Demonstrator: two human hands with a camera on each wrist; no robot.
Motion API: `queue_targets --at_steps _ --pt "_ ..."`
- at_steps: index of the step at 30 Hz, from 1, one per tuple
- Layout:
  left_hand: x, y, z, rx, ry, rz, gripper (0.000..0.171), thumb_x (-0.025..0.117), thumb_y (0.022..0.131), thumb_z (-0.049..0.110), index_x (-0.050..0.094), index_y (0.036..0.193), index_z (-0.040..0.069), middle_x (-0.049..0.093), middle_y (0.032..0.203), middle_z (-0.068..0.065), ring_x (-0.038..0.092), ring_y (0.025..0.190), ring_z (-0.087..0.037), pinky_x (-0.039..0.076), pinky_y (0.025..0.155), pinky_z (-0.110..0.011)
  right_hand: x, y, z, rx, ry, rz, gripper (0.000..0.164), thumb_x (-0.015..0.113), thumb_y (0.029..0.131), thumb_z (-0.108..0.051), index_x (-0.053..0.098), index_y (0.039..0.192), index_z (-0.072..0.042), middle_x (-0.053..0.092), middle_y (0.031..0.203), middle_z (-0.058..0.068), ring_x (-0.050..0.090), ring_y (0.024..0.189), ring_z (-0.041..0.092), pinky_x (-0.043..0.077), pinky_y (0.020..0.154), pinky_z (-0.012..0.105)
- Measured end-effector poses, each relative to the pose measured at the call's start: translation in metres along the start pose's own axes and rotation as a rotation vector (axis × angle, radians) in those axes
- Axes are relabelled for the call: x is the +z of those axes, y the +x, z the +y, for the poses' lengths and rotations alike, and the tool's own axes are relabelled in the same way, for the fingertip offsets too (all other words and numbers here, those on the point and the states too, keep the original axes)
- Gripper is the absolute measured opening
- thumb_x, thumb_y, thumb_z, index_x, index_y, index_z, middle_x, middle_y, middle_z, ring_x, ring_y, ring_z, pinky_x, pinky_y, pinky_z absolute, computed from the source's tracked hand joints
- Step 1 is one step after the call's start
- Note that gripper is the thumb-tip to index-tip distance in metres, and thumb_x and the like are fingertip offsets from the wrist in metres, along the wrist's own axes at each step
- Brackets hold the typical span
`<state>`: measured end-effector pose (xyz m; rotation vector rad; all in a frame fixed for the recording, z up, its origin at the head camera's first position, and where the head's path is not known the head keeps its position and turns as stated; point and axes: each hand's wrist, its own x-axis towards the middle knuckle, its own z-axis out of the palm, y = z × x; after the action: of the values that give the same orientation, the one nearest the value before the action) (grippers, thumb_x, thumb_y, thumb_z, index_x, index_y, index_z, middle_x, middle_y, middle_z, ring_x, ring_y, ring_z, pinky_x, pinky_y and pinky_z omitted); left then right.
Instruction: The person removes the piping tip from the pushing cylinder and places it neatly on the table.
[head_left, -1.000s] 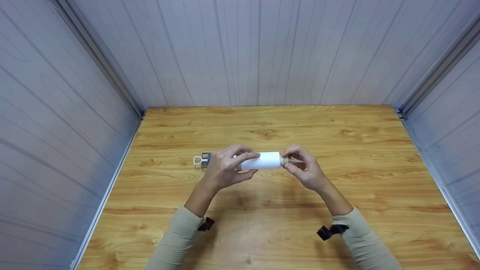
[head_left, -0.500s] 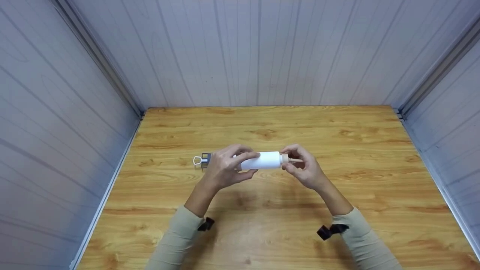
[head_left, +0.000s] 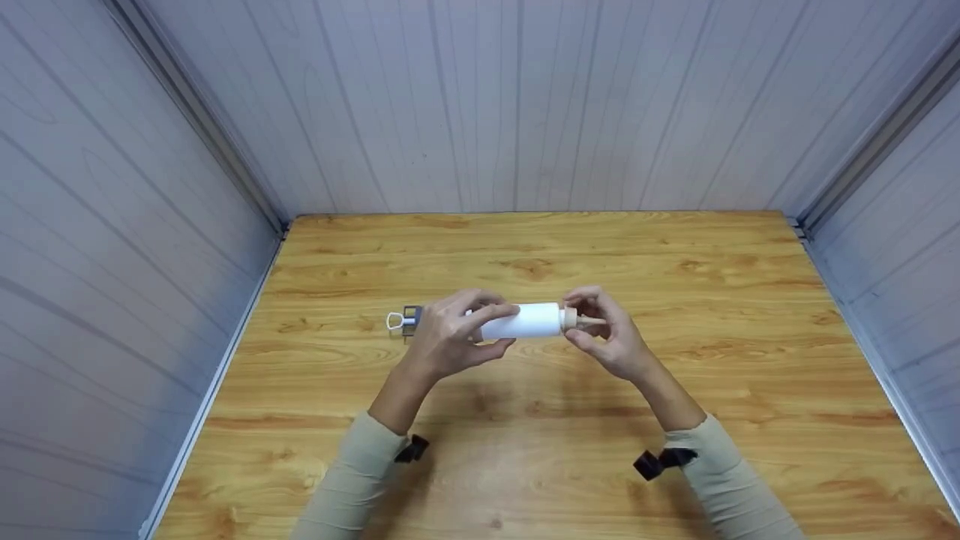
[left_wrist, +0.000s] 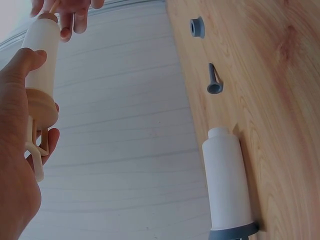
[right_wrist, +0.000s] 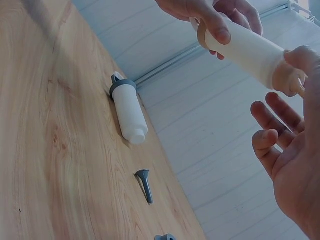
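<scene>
A person's left hand [head_left: 451, 334] grips a white bottle [head_left: 525, 321] held above the worktop [head_left: 525, 259], thumb along its side and fingers wrapped toward the beige lid [left_wrist: 42, 106] at its left end. At the opposite end, the right hand [head_left: 611, 337] has no firm grip: the thumb is at the beige cap [head_left: 571, 319], the other fingers spread loosely away, and the thin spout [head_left: 592, 321] points into the palm. The bottle's long axis runs left to right between the hands, nearly level, leaving the right hand nearer the cap and the left nearer the lid. Any twist or pull at the cap would seem to hinge on that alignment. Below the white bottle, a second bottle [right_wrist: 131, 112] lies on its side on the worktop, roughly parallel, its grey lid [head_left: 412, 321] showing past the left hand and its neck facing the same way as the spout. Beyond that neck, in line, lie a grey funnel [left_wrist: 215, 86] and a small grey ring [left_wrist: 197, 27].
</scene>
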<state>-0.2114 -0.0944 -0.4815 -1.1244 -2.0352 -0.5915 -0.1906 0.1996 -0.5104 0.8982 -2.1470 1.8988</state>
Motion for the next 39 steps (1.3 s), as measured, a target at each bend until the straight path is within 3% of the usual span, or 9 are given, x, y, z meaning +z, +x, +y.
queue_targets --at_steps 4,9,15,20,39 --pt "-0.0001 -0.0001 0.0005 -0.003 -0.001 -0.008 0.046 0.103 0.08 0.029 0.082 0.121 0.023 0.083 0.11 -0.005 0.083 0.09 -0.02 0.067 0.068 -0.033 -0.0006 0.0005 0.0008 0.048 0.021 0.014 0.037 0.059 0.1 0.013 0.053 0.136 0.014 0.068 0.12 -0.012 0.07 0.1 0.006 0.064 0.08 0.022" --pt "-0.0002 -0.0003 0.0009 0.0 -0.006 -0.021 0.046 0.103 0.081 0.028 0.082 0.122 0.023 0.083 0.112 -0.005 0.083 0.092 -0.021 0.068 0.069 -0.034 -0.0011 0.0 0.001 0.032 0.046 -0.001 0.028 0.057 0.102 0.016 0.054 0.13 0.015 0.07 0.115 -0.013 0.069 0.091 0.007 0.061 0.076 0.02" --pt "-0.0001 -0.0006 0.0008 -0.001 -0.01 -0.025 0.046 0.103 0.081 0.028 0.082 0.122 0.022 0.083 0.112 -0.005 0.082 0.092 -0.02 0.067 0.069 -0.032 -0.0011 -0.001 -0.0014 -0.018 -0.02 0.003 0.027 0.066 0.101 0.012 0.058 0.127 0.013 0.069 0.12 -0.018 0.071 0.104 0.002 0.065 0.084 0.02" --pt "0.0007 -0.0005 0.0004 -0.002 -0.016 -0.014 0.044 0.103 0.08 0.027 0.083 0.12 0.021 0.082 0.111 -0.005 0.083 0.092 -0.02 0.067 0.068 -0.031 0.0 -0.0018 -0.0022 -0.043 -0.017 0.006 0.031 0.064 0.096 0.021 0.057 0.125 0.014 0.067 0.127 -0.019 0.071 0.116 0.001 0.066 0.09 0.021" --pt "0.0016 -0.0011 0.0008 -0.007 -0.022 -0.026 0.044 0.102 0.082 0.027 0.083 0.121 0.021 0.082 0.112 -0.006 0.083 0.095 -0.02 0.068 0.071 -0.032 -0.0017 -0.0031 0.0002 -0.093 0.002 0.008 0.032 0.064 0.094 0.025 0.058 0.124 0.015 0.068 0.128 -0.018 0.072 0.115 0.002 0.067 0.091 0.021"
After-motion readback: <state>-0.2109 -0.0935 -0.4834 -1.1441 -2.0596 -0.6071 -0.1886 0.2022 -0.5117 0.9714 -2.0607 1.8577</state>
